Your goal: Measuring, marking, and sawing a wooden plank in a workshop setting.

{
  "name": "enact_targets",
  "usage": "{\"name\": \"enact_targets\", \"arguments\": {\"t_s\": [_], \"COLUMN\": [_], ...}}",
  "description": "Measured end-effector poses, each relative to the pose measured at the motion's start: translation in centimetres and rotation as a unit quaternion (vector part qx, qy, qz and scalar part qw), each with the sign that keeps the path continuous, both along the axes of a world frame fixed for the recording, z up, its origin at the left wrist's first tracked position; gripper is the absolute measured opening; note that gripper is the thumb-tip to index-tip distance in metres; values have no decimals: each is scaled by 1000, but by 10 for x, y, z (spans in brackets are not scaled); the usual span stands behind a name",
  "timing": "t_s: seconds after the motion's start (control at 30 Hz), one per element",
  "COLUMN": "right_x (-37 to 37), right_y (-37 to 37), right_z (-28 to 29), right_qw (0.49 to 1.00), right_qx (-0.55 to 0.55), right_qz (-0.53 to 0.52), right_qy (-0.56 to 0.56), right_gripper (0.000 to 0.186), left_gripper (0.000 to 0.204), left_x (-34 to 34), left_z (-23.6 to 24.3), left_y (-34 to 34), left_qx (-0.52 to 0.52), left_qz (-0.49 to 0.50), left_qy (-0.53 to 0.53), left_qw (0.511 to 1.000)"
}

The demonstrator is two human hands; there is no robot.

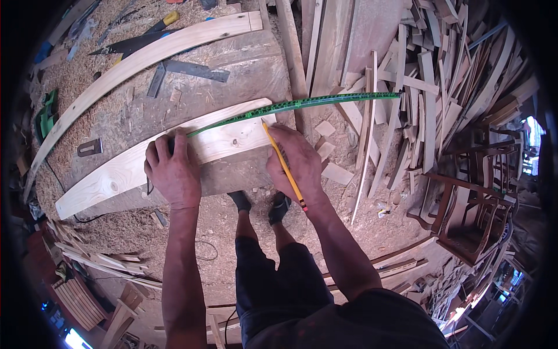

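Observation:
A pale wooden board (113, 174) lies on a dusty wooden workbench (244, 64). My left hand (173, 172) rests on the board, closed round a dark tape measure case (169, 143). Its green blade (302, 103) stretches rightward over the board and beyond the bench's edge. My right hand (296, 160), at the board's right part, grips a yellow pencil (282, 164), whose tip is just below the blade; whether it touches the wood I cannot tell.
A curved strip (133, 47), a grey square (197, 72), a saw (119, 47) and a plane iron (89, 147) lie on the bench with shavings. Piled offcuts (427, 99) and wooden chairs (465, 203) stand right. My feet are on the littered floor below the bench.

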State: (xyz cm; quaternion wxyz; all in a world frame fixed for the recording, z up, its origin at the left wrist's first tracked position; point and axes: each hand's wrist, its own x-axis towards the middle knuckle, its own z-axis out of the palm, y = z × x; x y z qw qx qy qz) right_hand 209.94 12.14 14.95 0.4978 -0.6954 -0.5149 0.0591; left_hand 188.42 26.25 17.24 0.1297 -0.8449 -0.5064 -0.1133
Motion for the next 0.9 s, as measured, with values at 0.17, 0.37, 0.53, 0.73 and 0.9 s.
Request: {"name": "enact_targets", "arguments": {"t_s": [0.17,0.37,0.53,0.73,0.9], "right_x": [1,4,4,6,6], "right_y": [-1,-3,-4,-2,0], "right_z": [-4,-5,-6,-4,-3], "right_qw": [999,998,998,997,997], "right_qx": [-9,-27,-30,-29,-25], "right_qz": [12,17,19,21,20], "right_qy": [-45,-61,-53,-61,-63], "right_gripper": [44,45,45,46,45], "left_gripper": [38,38,38,38,38], "left_x": [0,2,3,3,3], "left_z": [-1,-2,-2,-3,-3], "left_y": [1,1,0,2,2], "left_qx": [1,0,-7,-3,-7], "left_qz": [2,4,12,13,16], "left_qy": [0,-1,4,9,6], "left_qw": [1000,1000,1000,1000,1000]}}
